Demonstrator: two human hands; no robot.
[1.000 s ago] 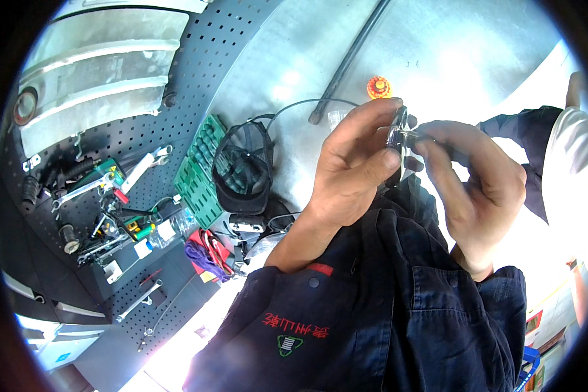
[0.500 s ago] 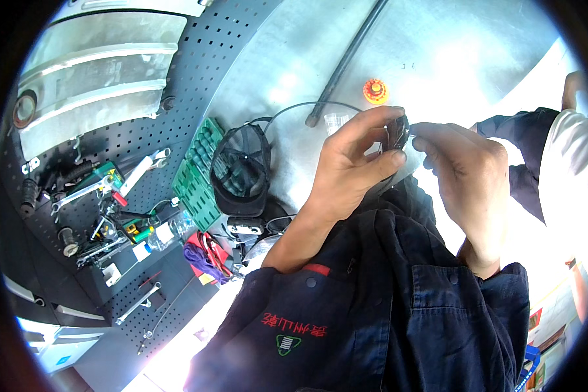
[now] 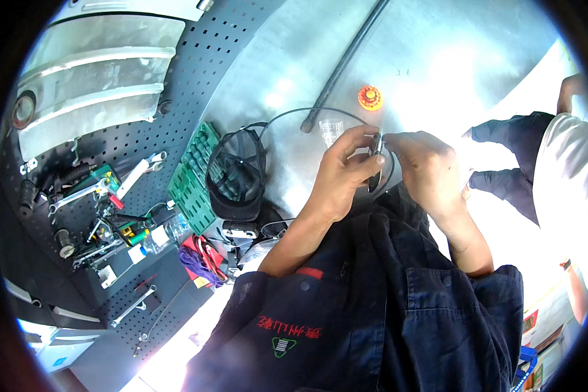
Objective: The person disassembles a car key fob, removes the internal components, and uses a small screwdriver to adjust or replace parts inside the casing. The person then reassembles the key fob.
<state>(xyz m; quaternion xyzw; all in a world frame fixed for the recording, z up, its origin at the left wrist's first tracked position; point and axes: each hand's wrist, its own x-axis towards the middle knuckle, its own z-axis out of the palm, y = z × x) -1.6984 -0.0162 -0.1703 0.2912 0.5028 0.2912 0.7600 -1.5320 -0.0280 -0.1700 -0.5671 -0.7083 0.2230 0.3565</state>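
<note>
A thin, dark, shiny metal part (image 3: 374,179) stands edge-on between my hands. My left hand (image 3: 336,176) grips it with curled fingers and thumb. My right hand (image 3: 431,173) is closed at its right side, fingertips pinched at the part's upper end and partly hidden. A thin black cable (image 3: 307,110) arches behind my left hand and loops near the part. Beyond them on the metal bench (image 3: 274,46) lie an orange round cap-like piece (image 3: 370,98), a clear plastic item (image 3: 330,130) and a long dark bar (image 3: 346,55).
A black cap (image 3: 235,179) rests by a green tool case (image 3: 193,196) at left. A pegboard (image 3: 209,26) holds wrenches, assorted tools and metal plates (image 3: 98,85). Red and purple items (image 3: 202,261) lie lower left. Another person in a white top (image 3: 562,176) is at right.
Both hands have come down toward my body with the part. My right hand has turned so its back faces up and shifted left, its fingers covering more of the part.
</note>
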